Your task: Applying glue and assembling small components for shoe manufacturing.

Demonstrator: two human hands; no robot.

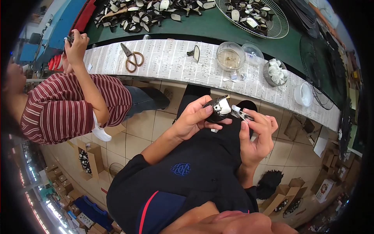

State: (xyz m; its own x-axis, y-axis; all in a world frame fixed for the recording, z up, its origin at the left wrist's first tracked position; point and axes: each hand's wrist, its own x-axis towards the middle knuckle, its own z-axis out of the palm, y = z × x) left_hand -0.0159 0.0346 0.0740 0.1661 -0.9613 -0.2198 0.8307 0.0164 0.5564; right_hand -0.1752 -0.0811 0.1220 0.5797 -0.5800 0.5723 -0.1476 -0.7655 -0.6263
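My left hand (pixel 196 117) is closed round a glossy black curved piece (pixel 210 111) with a white patch on its inner side, perhaps a shoe part. It is held up in front of my chest, just off the bench edge. Beside it, my right hand (pixel 257 134) pinches a small dark and metallic object (pixel 245 116). A whitish bit (pixel 236 109) shows at the end of that object, close to the white patch. Whether the two touch, I cannot tell. Fingers cover much of both things.
A paper-covered bench strip (pixel 171 62) carries scissors (pixel 134 58), a loose black-and-white piece (pixel 196 54), a clear bowl (pixel 230 56), a bowl of white scraps (pixel 275 72) and a white cup (pixel 303 94). Behind lie a pile (pixel 144 15) and a wire basket (pixel 278 23). A co-worker (pixel 74 101) is at left.
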